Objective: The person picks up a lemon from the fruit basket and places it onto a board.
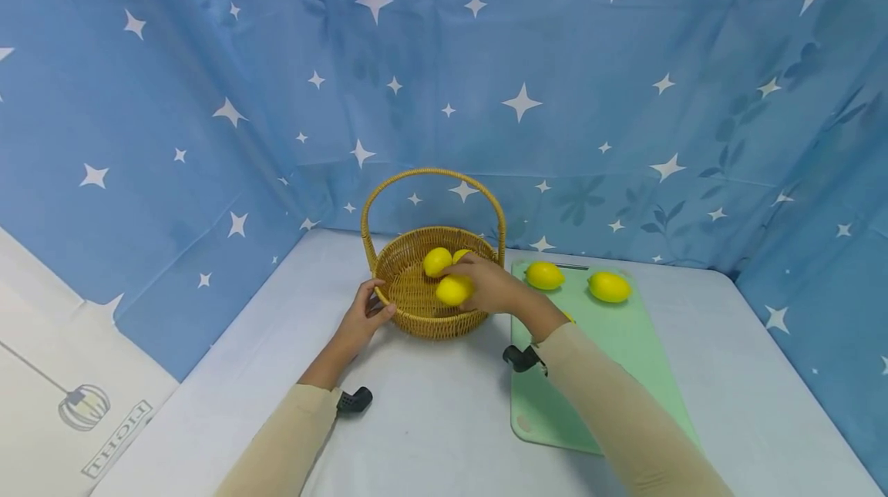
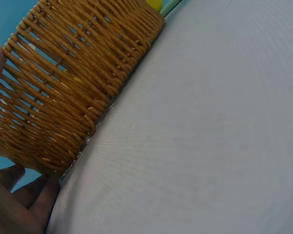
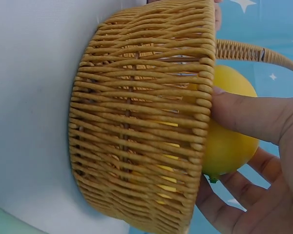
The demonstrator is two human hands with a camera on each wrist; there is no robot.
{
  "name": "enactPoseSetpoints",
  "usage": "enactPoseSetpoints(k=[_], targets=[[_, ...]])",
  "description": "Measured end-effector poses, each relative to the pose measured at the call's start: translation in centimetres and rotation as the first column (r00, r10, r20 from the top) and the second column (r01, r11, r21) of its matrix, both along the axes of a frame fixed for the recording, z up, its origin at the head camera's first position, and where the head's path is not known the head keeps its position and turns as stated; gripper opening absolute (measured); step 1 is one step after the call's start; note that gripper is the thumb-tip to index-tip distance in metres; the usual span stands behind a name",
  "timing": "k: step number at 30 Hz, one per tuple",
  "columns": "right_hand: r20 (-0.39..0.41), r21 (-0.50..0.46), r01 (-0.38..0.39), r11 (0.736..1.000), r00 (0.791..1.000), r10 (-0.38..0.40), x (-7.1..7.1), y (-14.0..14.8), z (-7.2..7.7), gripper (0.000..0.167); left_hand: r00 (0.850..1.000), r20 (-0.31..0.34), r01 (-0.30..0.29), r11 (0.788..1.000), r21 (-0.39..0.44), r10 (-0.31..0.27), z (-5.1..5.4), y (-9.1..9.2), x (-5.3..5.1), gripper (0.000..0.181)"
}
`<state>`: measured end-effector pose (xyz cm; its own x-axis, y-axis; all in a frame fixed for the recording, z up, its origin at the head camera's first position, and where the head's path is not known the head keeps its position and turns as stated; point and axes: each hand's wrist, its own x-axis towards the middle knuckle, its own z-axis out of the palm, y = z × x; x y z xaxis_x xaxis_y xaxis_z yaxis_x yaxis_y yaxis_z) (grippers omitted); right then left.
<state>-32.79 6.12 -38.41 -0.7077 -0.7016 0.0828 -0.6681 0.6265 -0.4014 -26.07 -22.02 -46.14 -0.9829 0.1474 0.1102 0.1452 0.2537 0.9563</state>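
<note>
A round wicker basket (image 1: 435, 327) with a tall arched handle (image 1: 432, 171) stands on the table. My left hand (image 1: 362, 317) holds its left rim, thumb on the near side; in the left wrist view the fingers (image 2: 41, 200) touch the woven wall. Inside the basket's opening, my right hand (image 1: 491, 285) grips a lemon (image 1: 452, 290), also seen as a yellow lemon (image 3: 233, 141) between thumb and fingers at the rim in the right wrist view. Another lemon (image 1: 437, 262) lies in the basket, and one more (image 1: 461, 255) is partly hidden behind my right hand.
A pale green cutting board (image 1: 597, 358) lies to the right, under my right forearm. On it sit a lemon (image 1: 544, 276) and a second lemon (image 1: 610, 287); a third, mostly hidden by the forearm, shows a yellow sliver. A blue star-patterned curtain (image 1: 590, 42) hangs behind the table.
</note>
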Motion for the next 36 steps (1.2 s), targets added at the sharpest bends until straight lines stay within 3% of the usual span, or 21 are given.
enactPoseSetpoints(k=[13,20,29,32,36], targets=[[-0.002,-0.028,0.009,1.0,1.0,-0.009,0.7,2.0,0.6,0.07,1.0,-0.003,-0.006,1.0,0.001,0.006,-0.3,-0.1,0.0,0.064],[0.024,-0.062,0.037,0.997,0.999,-0.035,1.1,3.4,1.0,0.071,1.0,0.004,-0.003,1.0,-0.003,0.003,0.2,0.0,0.1,0.068],[0.042,-0.107,0.075,0.991,0.997,-0.071,1.8,6.0,1.3,0.071,1.0,-0.023,0.011,1.0,0.005,-0.011,-0.1,0.1,-0.2,0.062],[0.045,-0.096,0.093,0.991,0.995,-0.089,1.9,6.6,1.3,0.07,1.0,-0.028,0.014,1.0,0.01,-0.014,-0.5,-0.1,-0.5,0.062],[0.035,-0.077,0.105,0.991,0.994,-0.103,2.0,7.2,1.1,0.07,1.0,-0.03,0.006,0.999,0.031,-0.005,-2.3,-0.5,-1.6,0.064]])
